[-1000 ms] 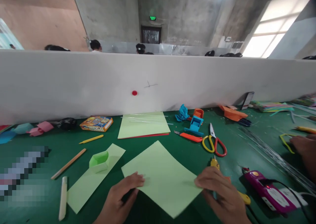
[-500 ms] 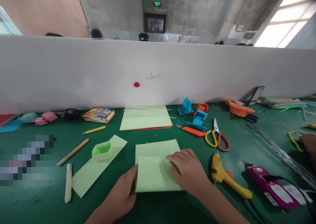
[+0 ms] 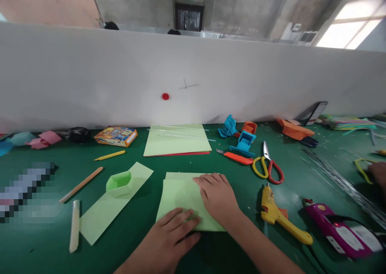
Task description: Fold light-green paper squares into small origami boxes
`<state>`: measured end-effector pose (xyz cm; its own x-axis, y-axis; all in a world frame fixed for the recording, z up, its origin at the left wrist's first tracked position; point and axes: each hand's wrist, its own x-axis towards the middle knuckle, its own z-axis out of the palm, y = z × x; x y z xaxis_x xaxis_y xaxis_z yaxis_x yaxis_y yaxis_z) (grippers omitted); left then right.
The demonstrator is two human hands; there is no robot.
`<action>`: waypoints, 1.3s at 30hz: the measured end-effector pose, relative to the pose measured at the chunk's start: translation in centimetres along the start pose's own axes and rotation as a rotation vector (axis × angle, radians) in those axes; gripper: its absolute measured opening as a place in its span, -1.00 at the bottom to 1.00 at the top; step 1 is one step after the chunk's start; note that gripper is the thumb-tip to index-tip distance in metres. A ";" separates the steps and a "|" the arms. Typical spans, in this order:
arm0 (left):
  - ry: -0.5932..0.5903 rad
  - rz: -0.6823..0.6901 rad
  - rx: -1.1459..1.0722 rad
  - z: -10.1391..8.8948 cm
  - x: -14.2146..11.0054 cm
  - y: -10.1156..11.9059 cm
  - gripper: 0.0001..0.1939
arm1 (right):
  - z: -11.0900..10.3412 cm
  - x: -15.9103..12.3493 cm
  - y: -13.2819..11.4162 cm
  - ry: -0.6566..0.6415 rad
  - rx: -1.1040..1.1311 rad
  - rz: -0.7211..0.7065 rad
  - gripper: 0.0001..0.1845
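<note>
A pale green sheet of paper (image 3: 176,199), folded over on itself, lies on the green table in front of me. The top layer sits slightly short of the back edge of the layer below. My left hand (image 3: 177,233) rests on the near left part of the paper, fingers stretched out flat. Across the right side of the sheet lies my right hand (image 3: 217,195), its fingers extended on the upper layer near the far edge. Left of the paper, a light green strip (image 3: 101,213) carries a small folded green paper ring (image 3: 120,184).
Scissors (image 3: 267,165), a red cutter (image 3: 238,158), a yellow glue gun (image 3: 280,217) and a purple device (image 3: 337,227) lie right. Paper sheets (image 3: 177,139) are behind. A pencil (image 3: 84,183) and white stick (image 3: 74,225) lie left. Another person's hand (image 3: 376,173) shows far right.
My left hand has moved from the paper's left edge onto its top, fingers now flat. The upper layer reaches closer to the back edge. My right hand has slid slightly left and away from me.
</note>
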<state>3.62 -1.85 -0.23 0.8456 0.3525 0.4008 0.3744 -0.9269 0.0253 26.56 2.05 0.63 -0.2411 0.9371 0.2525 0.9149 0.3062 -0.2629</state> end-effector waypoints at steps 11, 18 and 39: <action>-0.247 0.017 -0.163 0.8 2.0 -1.4 -0.50 | -0.4 -2.3 -1.4 -0.089 0.055 -0.093 -0.53; -0.186 -0.073 -0.097 1.9 1.9 -1.4 -0.56 | 0.3 -2.6 0.2 -0.245 0.075 -0.046 -0.49; -0.212 -0.203 -0.120 1.9 1.8 -1.6 -0.51 | 0.7 -1.9 1.1 -0.285 0.047 -0.084 -0.45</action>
<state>5.27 0.52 -1.24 0.8233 0.5395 0.1764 0.5071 -0.8387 0.1985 27.79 0.69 -0.75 -0.4026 0.9153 0.0049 0.8735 0.3858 -0.2970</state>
